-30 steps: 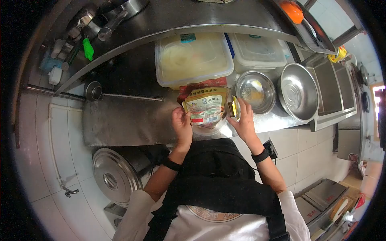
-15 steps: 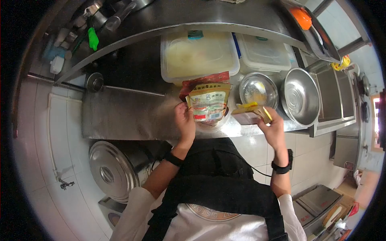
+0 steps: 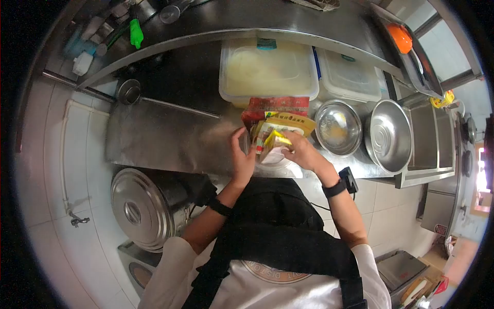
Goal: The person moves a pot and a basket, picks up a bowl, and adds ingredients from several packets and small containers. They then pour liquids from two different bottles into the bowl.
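Since the R hand is swinging the yellow-topped pkt left, from near the steel bowl to the gold pouch's front, pkt & pouch are apparently being handled together. R hand is pinching the pkt btwn thumb & fingers; L hand is curving by the pouch's left edge, thumb & fingers parted, contact unclear. Red pouch is showing behind.

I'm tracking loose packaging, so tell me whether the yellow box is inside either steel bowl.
No: the right hand holds the yellow box, left of the smaller bowl and the bigger bowl.
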The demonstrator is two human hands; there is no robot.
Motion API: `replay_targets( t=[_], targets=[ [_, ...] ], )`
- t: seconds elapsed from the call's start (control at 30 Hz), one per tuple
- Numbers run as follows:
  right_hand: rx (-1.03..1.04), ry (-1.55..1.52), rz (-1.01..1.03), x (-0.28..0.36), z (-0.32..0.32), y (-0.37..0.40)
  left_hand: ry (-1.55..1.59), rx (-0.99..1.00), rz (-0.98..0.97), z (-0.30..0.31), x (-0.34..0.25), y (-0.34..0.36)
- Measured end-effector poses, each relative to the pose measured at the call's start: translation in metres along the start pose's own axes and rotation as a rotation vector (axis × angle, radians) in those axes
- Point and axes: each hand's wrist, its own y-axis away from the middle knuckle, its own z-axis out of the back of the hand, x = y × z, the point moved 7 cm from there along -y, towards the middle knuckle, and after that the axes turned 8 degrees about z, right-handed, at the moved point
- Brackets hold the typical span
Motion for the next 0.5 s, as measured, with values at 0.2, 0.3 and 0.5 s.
replay_targets(
  t=[0.2, 0.3, 0.5],
  targets=[
    [-0.257, 0.334, -0.081, 0.004, 0.006, 0.012, 0.288, 0.189, 0.441, -0.012, 0.083, 0.037],
    [-0.339, 0.461, -0.142, 0.010, 0.006, 0.023, 0.485, 0.512, 1.066, -0.035, 0.091, 0.066],
    [-0.398, 0.331, -0.205, 0.006, 0.007, 0.030, 0.792, 0.698, 1.178, -0.060, 0.098, 0.063]
  ],
)
